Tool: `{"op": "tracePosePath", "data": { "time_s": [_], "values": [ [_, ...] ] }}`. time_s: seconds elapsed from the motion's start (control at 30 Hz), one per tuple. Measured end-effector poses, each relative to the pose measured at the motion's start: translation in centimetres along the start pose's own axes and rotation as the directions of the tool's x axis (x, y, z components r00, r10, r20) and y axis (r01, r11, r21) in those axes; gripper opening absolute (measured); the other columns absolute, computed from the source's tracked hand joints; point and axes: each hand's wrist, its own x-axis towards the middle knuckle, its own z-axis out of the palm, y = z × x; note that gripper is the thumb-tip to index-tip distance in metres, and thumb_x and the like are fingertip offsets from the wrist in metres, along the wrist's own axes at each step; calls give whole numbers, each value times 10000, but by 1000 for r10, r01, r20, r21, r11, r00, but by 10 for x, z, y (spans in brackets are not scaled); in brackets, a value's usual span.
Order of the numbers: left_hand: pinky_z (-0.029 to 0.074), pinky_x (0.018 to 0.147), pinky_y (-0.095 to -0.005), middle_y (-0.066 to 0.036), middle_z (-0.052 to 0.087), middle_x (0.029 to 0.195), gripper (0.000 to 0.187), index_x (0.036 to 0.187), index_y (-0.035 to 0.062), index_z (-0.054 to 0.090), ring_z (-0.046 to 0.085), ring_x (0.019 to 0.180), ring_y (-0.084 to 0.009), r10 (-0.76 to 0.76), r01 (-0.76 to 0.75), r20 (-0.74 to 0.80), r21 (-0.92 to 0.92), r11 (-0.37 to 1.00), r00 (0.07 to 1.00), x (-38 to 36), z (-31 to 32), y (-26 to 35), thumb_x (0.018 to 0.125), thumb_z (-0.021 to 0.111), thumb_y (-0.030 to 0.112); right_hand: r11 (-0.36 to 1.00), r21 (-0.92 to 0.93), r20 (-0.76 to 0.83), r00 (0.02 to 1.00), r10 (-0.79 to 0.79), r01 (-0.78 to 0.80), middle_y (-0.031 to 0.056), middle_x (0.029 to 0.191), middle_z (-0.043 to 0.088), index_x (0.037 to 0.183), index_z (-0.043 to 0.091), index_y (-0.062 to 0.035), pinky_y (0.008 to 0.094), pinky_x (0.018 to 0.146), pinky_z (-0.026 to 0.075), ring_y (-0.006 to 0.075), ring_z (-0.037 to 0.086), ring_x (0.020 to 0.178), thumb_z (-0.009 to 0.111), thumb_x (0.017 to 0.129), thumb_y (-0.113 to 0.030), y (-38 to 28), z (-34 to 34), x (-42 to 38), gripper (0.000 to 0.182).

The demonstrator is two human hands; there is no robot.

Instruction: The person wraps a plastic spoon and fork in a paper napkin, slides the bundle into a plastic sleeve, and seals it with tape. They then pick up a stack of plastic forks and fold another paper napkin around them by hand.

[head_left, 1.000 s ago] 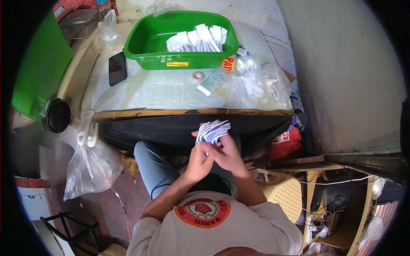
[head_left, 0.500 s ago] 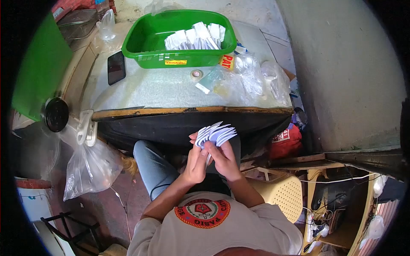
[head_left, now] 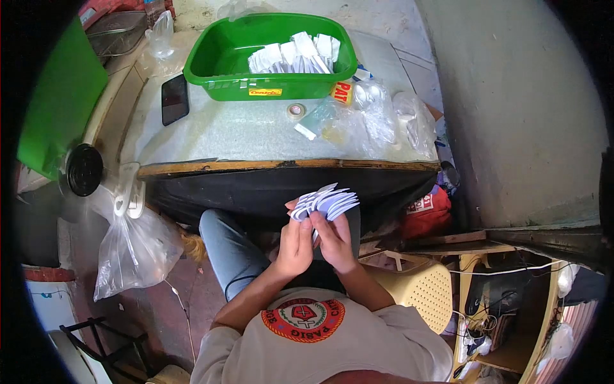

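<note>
Over my lap, a fanned stack of white, folded-looking paper pieces [head_left: 326, 202] is gripped between both hands. My left hand [head_left: 295, 248] closes around its left side, with a fingertip showing behind the top. My right hand [head_left: 335, 244] pinches it from the right, thumb pressed on the front. The lower ends of the pieces are mostly hidden by the fingers. On the table, a green plastic basin [head_left: 217, 89] holds bundles of similar white paper pieces [head_left: 297, 56] in its right half.
The grey-topped table [head_left: 217, 137] has a wooden front edge. On it lie a dark phone [head_left: 174, 100], a tape roll [head_left: 296, 111] and clear plastic bags [head_left: 377, 118]. A plastic bag [head_left: 137, 256] hangs at the left. A yellow perforated chair [head_left: 425, 291] stands at my right.
The stack is spread slightly wider to the right, and its near faces show more. Both hands keep their hold in nearly the same place. The view has shifted very slightly.
</note>
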Motion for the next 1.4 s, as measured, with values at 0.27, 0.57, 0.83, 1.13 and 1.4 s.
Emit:
{"op": "tracePosePath", "data": {
  "time_s": [0.27,0.57,0.83,1.13,1.4],
  "values": [
    [497,732,-386,-235,626,940,289,1208,-28,488,653,811,-370,-105,106,89,-11,994,991,-3,-3,-1,1004,378,144,996,91,47,999,-2,-2,186,1236,589,1241,482,7,350,1007,398,204,556,1124,475,995,-120,-5,-1,1,278],
    [495,628,-370,-208,626,884,292,1227,-26,475,647,690,-319,-72,68,69,54,996,995,-6,-2,-6,995,392,132,994,108,100,995,-10,-1,180,1257,575,1252,476,7,351,997,413,210,556,1133,488,995,-144,-2,-3,0,298],
    [471,566,-347,-161,607,753,297,1248,-24,459,622,603,-270,16,-17,15,68,998,1000,-3,-1,-4,996,381,113,999,-26,16,999,30,-30,97,1202,579,1270,471,-5,296,949,434,137,552,1096,521,986,-105,0,0,-1,305],
    [425,525,-274,-87,586,728,322,1289,-33,422,542,561,-137,-134,136,30,-112,984,991,-8,2,-14,1016,357,124,999,-53,-50,999,-3,1,46,1166,555,1255,475,-7,252,889,426,88,519,1051,552,981,-142,2,4,-1,315],
    [399,523,-244,-14,503,737,386,1046,41,491,462,586,-101,-461,696,618,-204,688,637,-10,-1,-24,1055,283,366,988,-48,288,945,154,-147,189,1274,580,1345,420,29,387,972,459,252,579,1132,673,882,-282,-12,-52,11,612]
  ]
}}
